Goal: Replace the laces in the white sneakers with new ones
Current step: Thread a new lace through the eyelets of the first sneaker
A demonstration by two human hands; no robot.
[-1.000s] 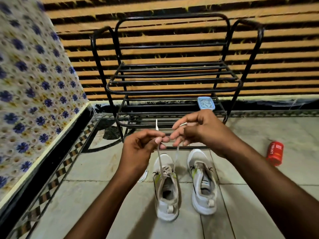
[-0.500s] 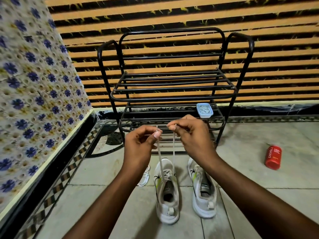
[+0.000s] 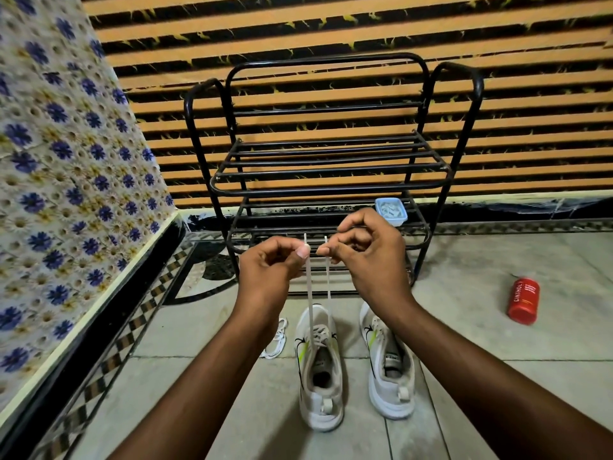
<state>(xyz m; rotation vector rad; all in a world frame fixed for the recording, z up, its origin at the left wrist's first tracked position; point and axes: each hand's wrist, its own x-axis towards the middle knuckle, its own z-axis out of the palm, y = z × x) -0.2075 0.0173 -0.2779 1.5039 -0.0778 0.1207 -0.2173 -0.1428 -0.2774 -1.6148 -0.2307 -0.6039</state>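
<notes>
1. New lace (image 3: 309,293) – two white strands rising taut from the eyelets of the left sneaker (image 3: 319,370), near-parallel, tips poking up just above the fingers
2. Left hand (image 3: 272,270) pinching the left strand betw. thumb and forefinger near its tip, other fingers curled in
3. Right hand (image 3: 368,257) pinching the right strand the same way, thumb and forefinger closed on it, remaining fingers bent; both hands held level, close together but not touching, above the toe end of the shoes
4. Left sneaker on the tiled floor (image 3: 497,376), toe pointing away, white w/ a yellow-green stripe and black mark on the side; lace crossing visible over the front eyelets, upper eyelets appear unlaced
5. Right sneaker (image 3: 388,363) just beside it, parallel, same markings; whether any lace is in it – cannot tell
6. Loose white lace (image 3: 277,340) lying bunched on the floor just left of the left sneaker, partly hidden by the left forearm
7. Black metal shoe rack (image 3: 328,167) standing behind the shoes against a striped orange-and-black wall (image 3: 331,38)
8. Small pale-blue tub (image 3: 391,210) on the rack's lower shelf, right side, pale contents unclear
9. Red can (image 3: 523,305) lying on its side on the floor, well apart to the right
10. Blue-flower tiled wall (image 3: 66,161) on the left
</notes>
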